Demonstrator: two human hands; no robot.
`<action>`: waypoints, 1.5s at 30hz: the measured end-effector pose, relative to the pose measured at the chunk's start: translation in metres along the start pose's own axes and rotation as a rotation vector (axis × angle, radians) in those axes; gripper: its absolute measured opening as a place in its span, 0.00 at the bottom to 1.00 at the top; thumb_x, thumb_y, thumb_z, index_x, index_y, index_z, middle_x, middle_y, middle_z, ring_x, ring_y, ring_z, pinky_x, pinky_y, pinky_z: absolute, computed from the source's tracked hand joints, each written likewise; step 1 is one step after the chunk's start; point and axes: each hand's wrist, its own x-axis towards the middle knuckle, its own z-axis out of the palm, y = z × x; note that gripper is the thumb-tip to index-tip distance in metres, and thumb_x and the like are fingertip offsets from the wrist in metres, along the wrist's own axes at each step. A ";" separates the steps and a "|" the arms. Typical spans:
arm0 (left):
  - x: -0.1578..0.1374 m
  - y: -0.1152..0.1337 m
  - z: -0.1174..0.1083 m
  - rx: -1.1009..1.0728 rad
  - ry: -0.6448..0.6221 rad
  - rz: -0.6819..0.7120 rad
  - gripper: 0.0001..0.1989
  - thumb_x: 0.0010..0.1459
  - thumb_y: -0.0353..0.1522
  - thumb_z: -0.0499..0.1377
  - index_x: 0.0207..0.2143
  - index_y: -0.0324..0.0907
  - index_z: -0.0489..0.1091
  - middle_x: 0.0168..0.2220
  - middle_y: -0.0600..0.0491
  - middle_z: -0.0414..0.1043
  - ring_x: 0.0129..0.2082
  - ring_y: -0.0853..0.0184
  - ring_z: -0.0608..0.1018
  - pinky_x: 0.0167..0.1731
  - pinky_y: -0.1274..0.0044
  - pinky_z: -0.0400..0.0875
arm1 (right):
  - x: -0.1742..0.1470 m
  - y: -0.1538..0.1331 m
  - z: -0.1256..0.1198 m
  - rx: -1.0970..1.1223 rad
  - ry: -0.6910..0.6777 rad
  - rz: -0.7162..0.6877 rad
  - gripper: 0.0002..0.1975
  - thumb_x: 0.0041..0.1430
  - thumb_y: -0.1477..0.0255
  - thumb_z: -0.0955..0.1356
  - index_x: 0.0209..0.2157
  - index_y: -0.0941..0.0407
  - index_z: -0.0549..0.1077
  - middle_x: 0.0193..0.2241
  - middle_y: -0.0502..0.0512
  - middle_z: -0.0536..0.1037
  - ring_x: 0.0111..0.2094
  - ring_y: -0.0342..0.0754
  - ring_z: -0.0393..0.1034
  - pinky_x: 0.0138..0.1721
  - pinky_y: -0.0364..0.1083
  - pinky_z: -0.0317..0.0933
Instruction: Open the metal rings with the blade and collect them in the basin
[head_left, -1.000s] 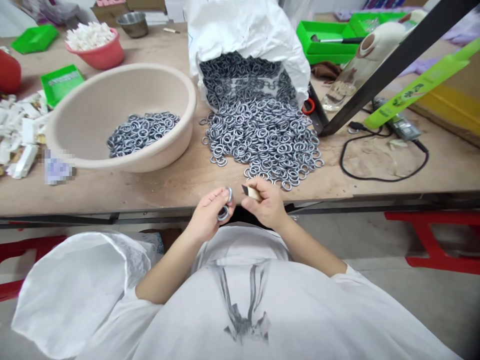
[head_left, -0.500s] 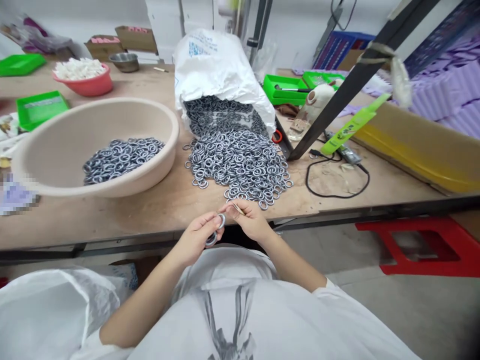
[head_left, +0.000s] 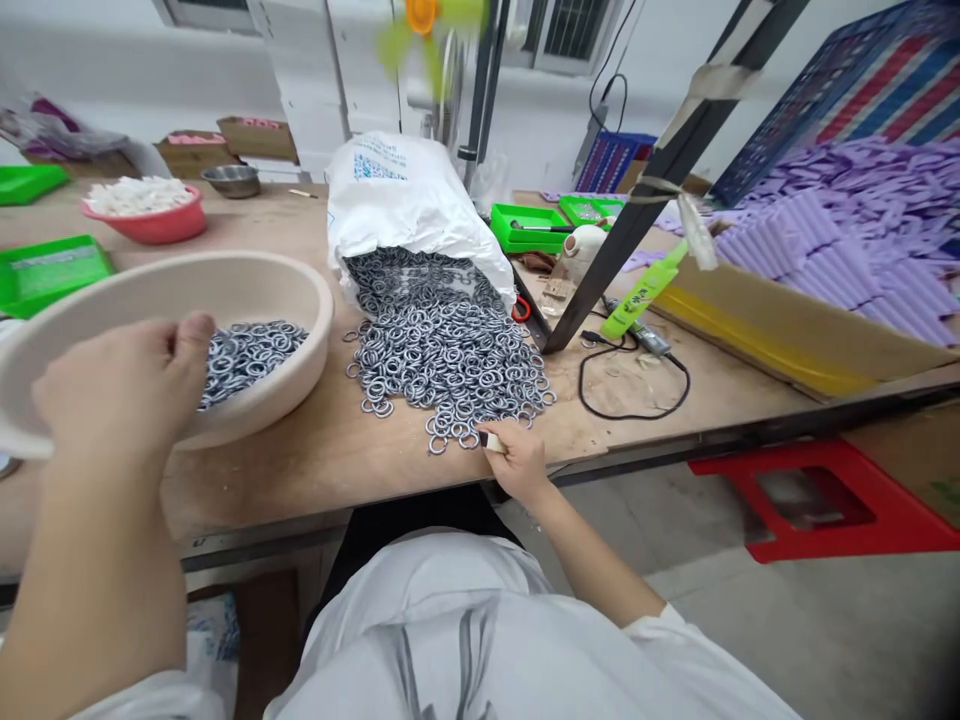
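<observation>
My left hand (head_left: 127, 385) is over the near left side of a large beige basin (head_left: 259, 268), seen from the back and slightly blurred. Its thumb points toward the grey rings (head_left: 251, 358) inside the basin; its fingers are hidden, so I cannot see what they hold. At the near edge of a loose pile of grey metal-looking rings (head_left: 457, 350), my right hand (head_left: 521, 463) is closed around a small pale tool with a dark tip (head_left: 493, 441). The pile spills from a white sack (head_left: 416, 195) lying on its side.
A slanted dark metal post (head_left: 622, 240) rises right of the pile. Beyond it lie a green glue bottle (head_left: 641, 295), a black cable (head_left: 637, 418) and a carton (head_left: 795, 325) of purple pieces. Green trays (head_left: 525, 235) and a red bowl (head_left: 161, 222) stand farther back.
My left hand has moved from beside my right hand, where it held grey rings, left to the basin. My right hand has moved to the pile's near edge. The view has shifted.
</observation>
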 end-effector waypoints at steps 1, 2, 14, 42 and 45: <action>0.002 0.002 0.003 0.101 -0.080 -0.023 0.22 0.61 0.48 0.51 0.33 0.40 0.73 0.38 0.44 0.75 0.43 0.53 0.73 0.45 0.58 0.66 | 0.000 0.000 0.001 0.003 0.003 -0.008 0.10 0.62 0.73 0.64 0.38 0.56 0.78 0.31 0.57 0.81 0.32 0.49 0.75 0.33 0.47 0.65; 0.002 0.004 0.005 0.177 -0.156 -0.040 0.22 0.61 0.48 0.50 0.35 0.41 0.74 0.41 0.43 0.76 0.44 0.52 0.73 0.45 0.57 0.67 | 0.001 0.000 0.001 0.007 0.000 -0.009 0.10 0.62 0.73 0.64 0.38 0.56 0.78 0.31 0.57 0.81 0.32 0.49 0.75 0.33 0.46 0.65; -0.011 -0.019 0.041 -0.018 0.236 0.266 0.15 0.59 0.41 0.51 0.35 0.43 0.73 0.41 0.43 0.78 0.45 0.52 0.76 0.46 0.60 0.69 | -0.001 -0.005 0.001 -0.052 -0.023 0.022 0.09 0.62 0.74 0.64 0.36 0.55 0.78 0.30 0.55 0.81 0.31 0.48 0.74 0.33 0.46 0.64; -0.052 0.089 0.159 -0.148 -0.365 0.749 0.36 0.66 0.48 0.48 0.70 0.39 0.54 0.73 0.41 0.44 0.72 0.41 0.47 0.65 0.50 0.52 | 0.010 -0.014 -0.001 -0.226 -0.292 0.096 0.06 0.61 0.76 0.66 0.37 0.55 0.76 0.31 0.52 0.78 0.32 0.49 0.72 0.34 0.46 0.58; -0.050 0.089 0.159 -0.167 -0.400 0.744 0.35 0.66 0.48 0.48 0.70 0.40 0.53 0.73 0.41 0.43 0.72 0.41 0.46 0.66 0.50 0.51 | 0.010 -0.014 -0.001 -0.228 -0.285 0.100 0.07 0.60 0.77 0.66 0.36 0.55 0.76 0.30 0.52 0.78 0.32 0.48 0.71 0.34 0.46 0.58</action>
